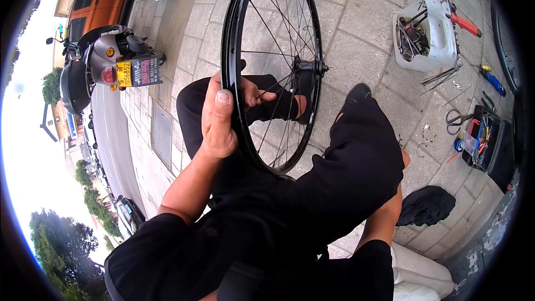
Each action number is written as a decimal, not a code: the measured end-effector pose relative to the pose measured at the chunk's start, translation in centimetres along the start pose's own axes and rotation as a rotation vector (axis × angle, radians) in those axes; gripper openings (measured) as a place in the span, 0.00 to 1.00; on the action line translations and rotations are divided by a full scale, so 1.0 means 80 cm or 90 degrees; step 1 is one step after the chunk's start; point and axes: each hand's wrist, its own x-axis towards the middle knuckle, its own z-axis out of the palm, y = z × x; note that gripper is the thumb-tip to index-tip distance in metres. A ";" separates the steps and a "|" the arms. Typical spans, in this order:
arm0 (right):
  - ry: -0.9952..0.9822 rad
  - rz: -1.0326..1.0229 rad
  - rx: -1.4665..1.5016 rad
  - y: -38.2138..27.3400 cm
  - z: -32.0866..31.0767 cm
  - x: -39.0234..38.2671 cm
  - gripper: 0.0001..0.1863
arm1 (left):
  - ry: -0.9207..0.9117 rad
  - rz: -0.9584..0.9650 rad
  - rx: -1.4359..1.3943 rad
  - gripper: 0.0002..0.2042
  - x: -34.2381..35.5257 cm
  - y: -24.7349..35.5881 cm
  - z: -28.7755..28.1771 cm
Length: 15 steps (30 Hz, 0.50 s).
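The black, tyreless bicycle wheel with thin black spokes point(230, 44) stands upright between the person's knees, its top reaching the upper picture edge and its lowest rim close to the lap. The left hand point(217, 125) grips the rim's left side: thumb along the outside, fingers curled round to the spokes. The right forearm point(384, 220) passes behind the right knee point(368, 156); that hand is mostly hidden, so I cannot tell how its fingers are set.

Bare grey paving point(356, 33) gives open room from the wheel's right edge across to the white, cut-open plastic container of metal tools point(444, 33). A red-handled tool point(467, 24) juts past that container's right edge. Below lie the dark-handled scissors point(456, 121), just beside an open black toolbox point(499, 147), and a crumpled black cloth point(427, 206) near the right forearm. Left of the wheel, paving runs clear to the parked grey motorcycle point(103, 58).
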 end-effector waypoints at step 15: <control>0.023 -0.121 -0.208 0.006 -0.046 -0.014 0.16 | -0.013 0.026 -0.034 0.27 -0.005 -0.004 0.017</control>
